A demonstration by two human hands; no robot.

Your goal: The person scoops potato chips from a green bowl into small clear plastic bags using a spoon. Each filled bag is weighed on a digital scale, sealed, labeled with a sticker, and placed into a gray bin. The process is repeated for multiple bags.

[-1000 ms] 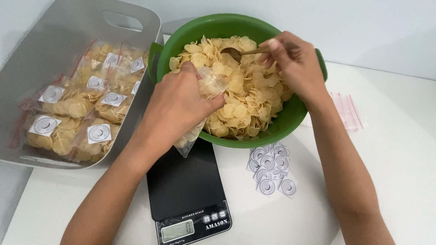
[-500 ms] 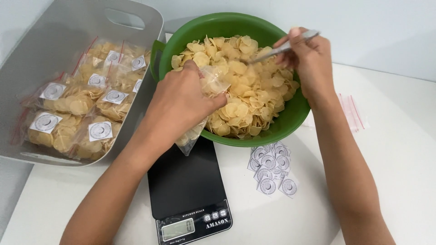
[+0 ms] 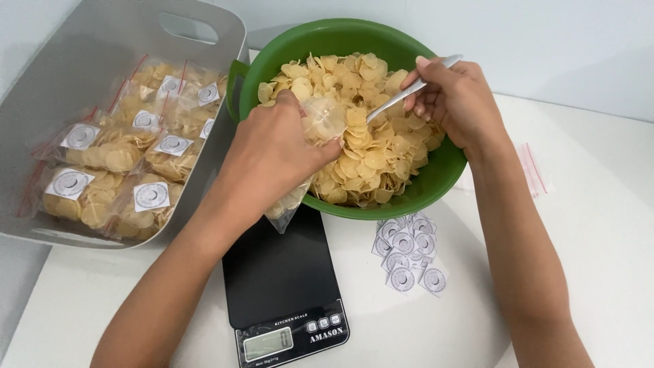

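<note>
Right now I keep my left hand (image 3: 272, 153) clamped on a clear plastic bag (image 3: 310, 136), mouth tipped over the green bowl (image 3: 436, 180) of chips (image 3: 371, 146), while my right hand (image 3: 453, 99) grips a metal spoon (image 3: 409, 88) angled to feed it, above the black kitchen scale (image 3: 283, 279)

We find open surface (image 3: 586, 225) along the right edge; the green bowl (image 3: 436, 184), scale (image 3: 283, 286), and grey bin (image 3: 41, 88) block the rest.
</note>
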